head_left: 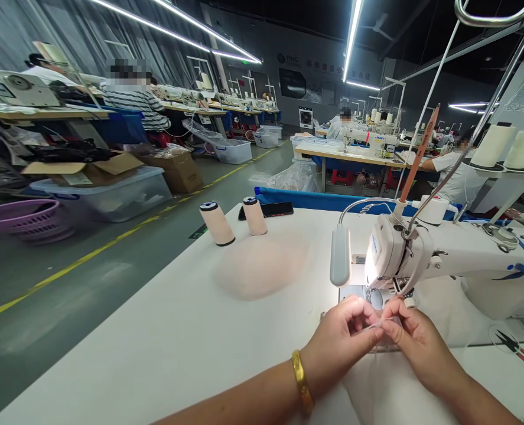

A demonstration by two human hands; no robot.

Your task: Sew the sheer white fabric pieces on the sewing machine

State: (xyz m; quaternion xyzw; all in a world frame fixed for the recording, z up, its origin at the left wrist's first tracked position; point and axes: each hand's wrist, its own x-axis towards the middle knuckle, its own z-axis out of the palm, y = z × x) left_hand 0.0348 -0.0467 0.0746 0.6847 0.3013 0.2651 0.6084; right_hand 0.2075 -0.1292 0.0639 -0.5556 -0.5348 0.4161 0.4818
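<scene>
Just in front of the needle area of a white sewing machine (421,254), both my hands meet with fingers pinched. My left hand (344,333), with a gold bangle (302,381) at the wrist, grips the edge of a thin, pale, sheer fabric (384,343). Opposite it, almost touching, my right hand (416,336) pinches the same edge between thumb and forefinger. Fingers hide part of the edge. A lit lamp (340,257) shines beside the machine head. Left of it, a blurred patch of sheer pinkish material (262,265) lies on the white table (155,348).
Two peach thread cones (217,224) and a dark phone (273,210) sit at the table's far edge. Red-handled snips (521,351) lie at right. Cream thread cones (494,146) stand on a rack. Other people work at machines beyond; boxes and a purple basket (26,221) line the aisle.
</scene>
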